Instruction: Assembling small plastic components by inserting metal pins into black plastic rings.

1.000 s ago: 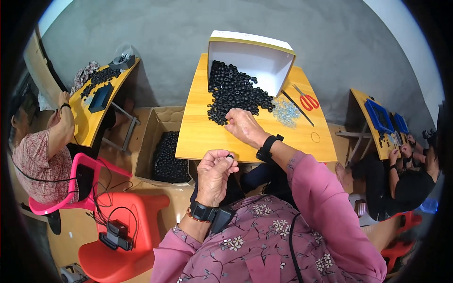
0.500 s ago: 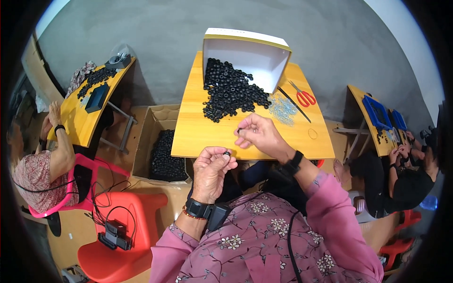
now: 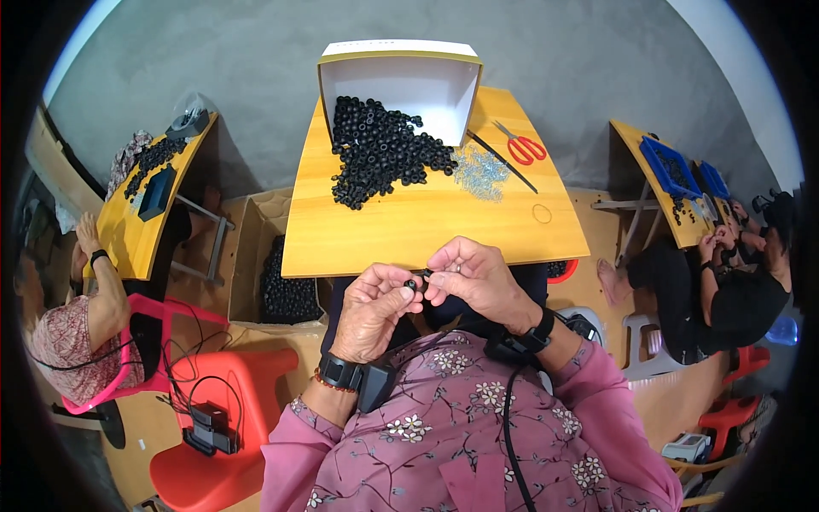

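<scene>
Right hand (image 3: 478,277) back from bead pile (image 3: 380,149), meeting left hand (image 3: 375,303), both hands' fingers pinching small black bead (image 3: 412,284)

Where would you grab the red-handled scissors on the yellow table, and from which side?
Probably by the red handle loops, coming from above on the person's right. The scissors lie flat near the table's far right, handles toward the near right and blades toward the white box. The loops are the widest part; the thin blades offer little to pinch.
</scene>
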Available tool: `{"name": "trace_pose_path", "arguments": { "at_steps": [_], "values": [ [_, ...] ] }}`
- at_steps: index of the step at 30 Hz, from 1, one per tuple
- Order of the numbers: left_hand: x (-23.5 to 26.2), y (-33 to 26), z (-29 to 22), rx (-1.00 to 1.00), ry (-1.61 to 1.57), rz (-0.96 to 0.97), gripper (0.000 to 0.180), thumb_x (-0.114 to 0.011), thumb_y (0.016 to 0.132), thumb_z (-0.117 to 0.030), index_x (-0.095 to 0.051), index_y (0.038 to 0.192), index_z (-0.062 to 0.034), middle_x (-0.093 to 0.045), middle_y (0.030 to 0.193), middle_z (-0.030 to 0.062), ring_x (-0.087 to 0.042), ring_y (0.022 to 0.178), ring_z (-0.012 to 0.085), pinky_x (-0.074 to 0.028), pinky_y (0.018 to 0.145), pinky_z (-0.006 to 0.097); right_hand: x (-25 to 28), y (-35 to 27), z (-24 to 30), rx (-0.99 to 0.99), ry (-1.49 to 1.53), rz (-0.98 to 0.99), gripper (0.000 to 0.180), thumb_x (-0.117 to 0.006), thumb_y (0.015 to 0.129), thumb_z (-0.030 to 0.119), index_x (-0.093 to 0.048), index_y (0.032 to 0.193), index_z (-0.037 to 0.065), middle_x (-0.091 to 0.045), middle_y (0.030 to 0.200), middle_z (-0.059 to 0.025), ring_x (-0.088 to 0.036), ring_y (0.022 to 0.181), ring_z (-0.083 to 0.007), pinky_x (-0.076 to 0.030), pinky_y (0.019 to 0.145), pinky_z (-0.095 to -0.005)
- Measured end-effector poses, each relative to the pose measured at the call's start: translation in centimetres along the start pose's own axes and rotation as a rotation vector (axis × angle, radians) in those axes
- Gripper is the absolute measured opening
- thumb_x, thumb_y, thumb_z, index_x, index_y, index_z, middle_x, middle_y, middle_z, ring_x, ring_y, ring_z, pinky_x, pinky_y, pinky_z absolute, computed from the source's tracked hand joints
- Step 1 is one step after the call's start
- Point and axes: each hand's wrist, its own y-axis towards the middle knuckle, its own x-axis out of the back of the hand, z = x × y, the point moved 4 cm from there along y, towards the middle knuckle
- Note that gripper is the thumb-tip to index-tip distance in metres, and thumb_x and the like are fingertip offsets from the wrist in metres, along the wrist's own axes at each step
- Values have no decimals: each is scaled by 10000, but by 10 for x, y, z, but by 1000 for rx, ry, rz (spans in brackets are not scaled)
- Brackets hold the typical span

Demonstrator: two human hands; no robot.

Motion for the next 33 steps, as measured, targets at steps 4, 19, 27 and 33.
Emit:
{"name": "trace_pose_path", "arguments": {
  "at_steps": [4,19,27,33],
  "values": [
    [1,2,1,-3,10,32,156,-627,923,35,-616,1071,-10,-687,1044,138,-695,894,187,-603,788,315,-1,-2,-2,46,-12,-2,133,-601,936,-41,-616,1067,-33,-673,896,-88,-692,792,-143,-576,711,-253],
    [-1,0,-3,-9,-15,26,173,-633,921,32,-612,1091,7,-695,1004,147,-712,880,197,-618,776,309,-4,-1,7,102,-66,50,140,-576,933,-71,-636,1055,-33,-644,963,-73,-670,811,-111,-545,731,-230],
    [-4,1,-4,6,-2,43,166,-623,931,35,-610,1095,11,-695,993,151,-713,885,192,-620,782,309,-8,4,15,250,-132,78,156,-563,938,-78,-665,1047,-35,-613,992,-81,-655,825,-113,-541,734,-233],
    [-5,1,-4,-22,-2,55,169,-629,925,40,-604,1090,11,-694,991,145,-713,907,198,-624,803,320,-10,4,17,257,-203,95,178,-554,929,-98,-676,1044,-36,-609,986,-75,-639,798,-106,-528,720,-226]
  ]
}}
